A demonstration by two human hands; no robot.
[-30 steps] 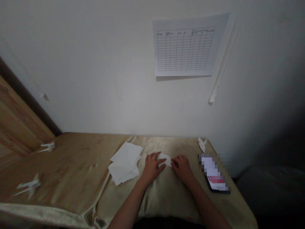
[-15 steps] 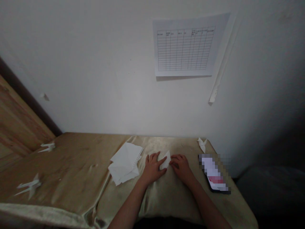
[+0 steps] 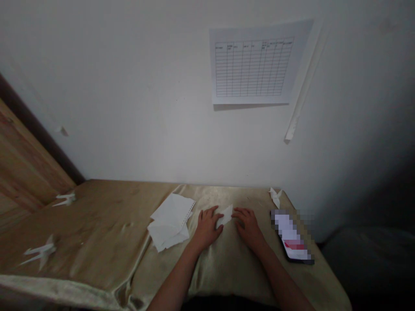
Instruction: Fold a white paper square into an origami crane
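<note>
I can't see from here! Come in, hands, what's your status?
Left hand against small white paper; right hand just beside it, both open. Paper stack left, phone right, neither blocking.

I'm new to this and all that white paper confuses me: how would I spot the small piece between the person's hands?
Start at the printed grid chart on the wall, then look down to the tan satin-covered surface. Between the left hand and right hand lies a small folded white paper. Unlike the pile of loose sheets beside it, it is one narrow piece.
</note>
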